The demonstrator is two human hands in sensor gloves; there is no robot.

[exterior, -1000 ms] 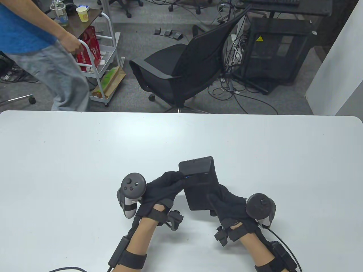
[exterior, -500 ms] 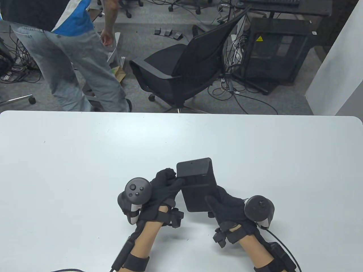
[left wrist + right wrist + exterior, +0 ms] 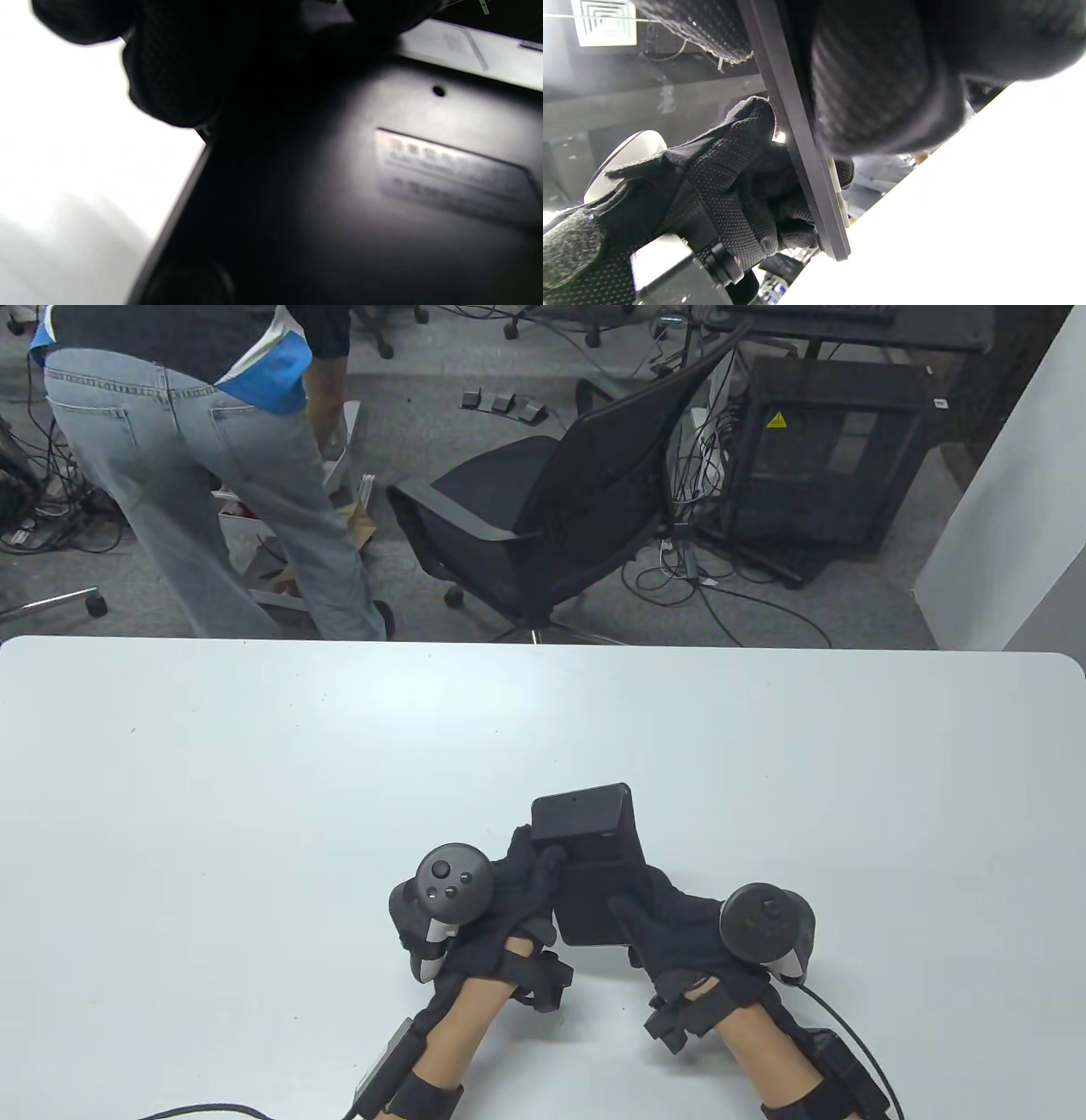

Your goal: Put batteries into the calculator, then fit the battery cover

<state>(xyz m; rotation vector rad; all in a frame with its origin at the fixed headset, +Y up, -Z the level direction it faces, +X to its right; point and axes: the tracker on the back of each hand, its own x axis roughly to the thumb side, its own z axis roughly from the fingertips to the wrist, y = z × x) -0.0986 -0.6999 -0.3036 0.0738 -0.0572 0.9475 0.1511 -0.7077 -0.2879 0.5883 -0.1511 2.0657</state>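
The black calculator (image 3: 594,861) is held back side up, tilted above the white table (image 3: 254,780), near its front edge. My left hand (image 3: 526,882) grips its left edge, thumb lying on the back near the battery cover area (image 3: 585,821). My right hand (image 3: 657,916) holds its lower right corner, thumb on the back. The left wrist view shows the calculator's back (image 3: 382,190) with a label plate (image 3: 449,178) and a screw hole. The right wrist view shows the calculator edge-on (image 3: 797,148) between both gloves. No loose batteries show.
A black office chair (image 3: 551,517) stands beyond the table's far edge. A person in jeans (image 3: 212,475) bends at a cart at the back left. A black cabinet (image 3: 823,449) and cables lie at the back right.
My left hand moved right and closer along the calculator's left side, thumb now on its back. The calculator tilted a little. The blue glimpse at the compartment is gone. The person behind turned away.
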